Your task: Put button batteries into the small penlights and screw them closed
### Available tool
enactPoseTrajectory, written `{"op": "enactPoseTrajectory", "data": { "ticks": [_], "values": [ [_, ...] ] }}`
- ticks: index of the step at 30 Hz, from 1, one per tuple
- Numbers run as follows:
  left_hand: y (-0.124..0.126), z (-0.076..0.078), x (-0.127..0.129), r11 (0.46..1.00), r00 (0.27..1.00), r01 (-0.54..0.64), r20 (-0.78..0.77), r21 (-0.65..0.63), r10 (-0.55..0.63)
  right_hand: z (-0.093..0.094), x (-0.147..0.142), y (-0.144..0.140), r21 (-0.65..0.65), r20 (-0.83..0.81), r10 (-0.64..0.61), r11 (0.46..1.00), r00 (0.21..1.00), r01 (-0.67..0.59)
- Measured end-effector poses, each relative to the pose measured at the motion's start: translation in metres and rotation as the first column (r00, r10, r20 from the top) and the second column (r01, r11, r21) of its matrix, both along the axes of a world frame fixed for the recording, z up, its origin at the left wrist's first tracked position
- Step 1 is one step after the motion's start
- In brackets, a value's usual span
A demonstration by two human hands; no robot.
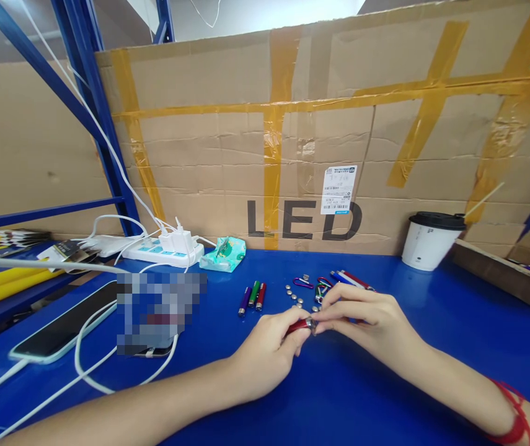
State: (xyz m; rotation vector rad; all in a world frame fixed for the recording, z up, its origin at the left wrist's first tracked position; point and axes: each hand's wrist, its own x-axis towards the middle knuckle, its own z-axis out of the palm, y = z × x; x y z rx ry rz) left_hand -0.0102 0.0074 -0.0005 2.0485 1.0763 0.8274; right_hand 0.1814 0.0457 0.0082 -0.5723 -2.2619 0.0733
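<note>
My left hand (267,350) is closed around a small red metal flashlight (298,326), its silver end pointing right. My right hand (371,313) pinches with thumb and fingers right at that silver end; whether a small part sits between the fingertips I cannot make out. Just beyond, several silver button cells (294,297) lie loose on the blue table (339,390). A purple carabiner clip (302,283) rests by them, with more clips (323,288) partly behind my right hand. Left of these lie a purple flashlight (245,302), a green one (254,293) and a red one (261,297).
Blue and red tubes (351,280) lie behind my right hand. A lidded paper cup (432,241) and an open carton (506,279) stand right. At left are a power strip (153,251), a tissue pack (224,254), a phone (67,322) and white cables. Cardboard (213,167) walls the back.
</note>
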Motion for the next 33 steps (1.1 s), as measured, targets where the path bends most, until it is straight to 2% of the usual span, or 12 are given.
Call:
{"op": "enactPoseTrajectory", "data": {
  "ticks": [10,23,33],
  "values": [
    [-0.0001,-0.0010,0.0006,1.000,1.000,-0.016,-0.024,-0.011,0.016,-0.0013,-0.0008,0.0015,-0.071,-0.009,0.008,0.997,1.000,-0.008],
    [0.0004,-0.0049,0.0000,0.999,0.999,-0.036,-0.007,0.014,0.036,0.0011,-0.0062,0.0033,-0.083,-0.060,0.027,0.996,0.998,-0.032],
    [-0.0001,-0.0049,0.0004,0.999,0.999,-0.034,0.011,-0.005,0.034,-0.0061,-0.0030,0.0059,-0.141,-0.064,0.016,0.990,0.998,-0.025]
  ]
}}
